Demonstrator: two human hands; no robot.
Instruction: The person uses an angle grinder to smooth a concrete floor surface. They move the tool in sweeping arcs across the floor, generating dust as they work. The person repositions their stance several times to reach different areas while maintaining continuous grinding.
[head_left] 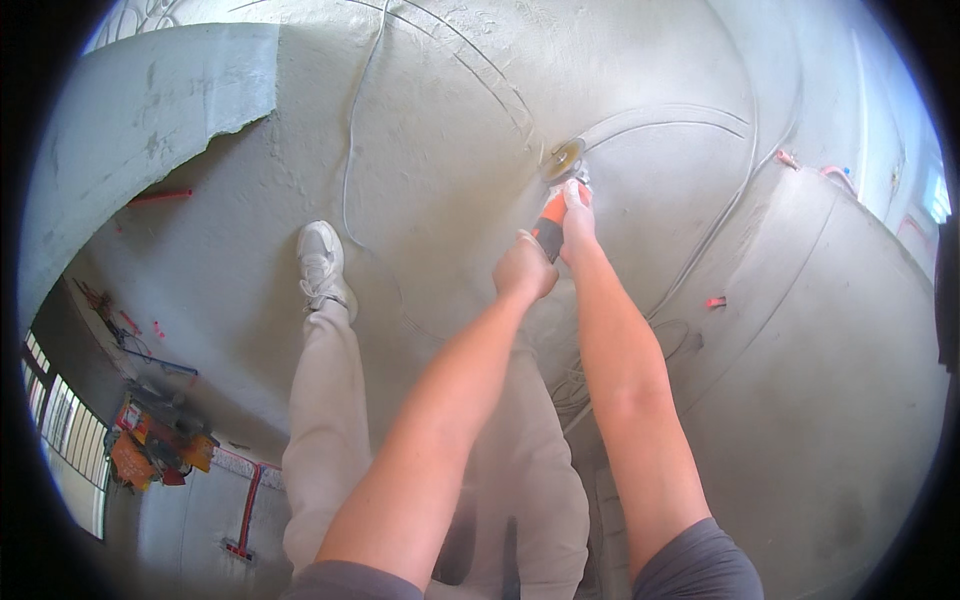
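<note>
Both my hands hold an orange and black angle grinder out in front of me. My left hand is closed round its rear end, while my right hand grips the body farther forward, close to the head. The round cutting disc is at the far end, at the grey concrete floor; whether it touches the surface I cannot tell. Curved double grooves run from near the disc toward the right, and another pair of curved lines comes down from the upper left.
A pale cable snakes along the floor by my left shoe. More cable runs on the right, with loose coils near my right arm. Red pipe pieces lie about. Orange and red items are piled by a barred window.
</note>
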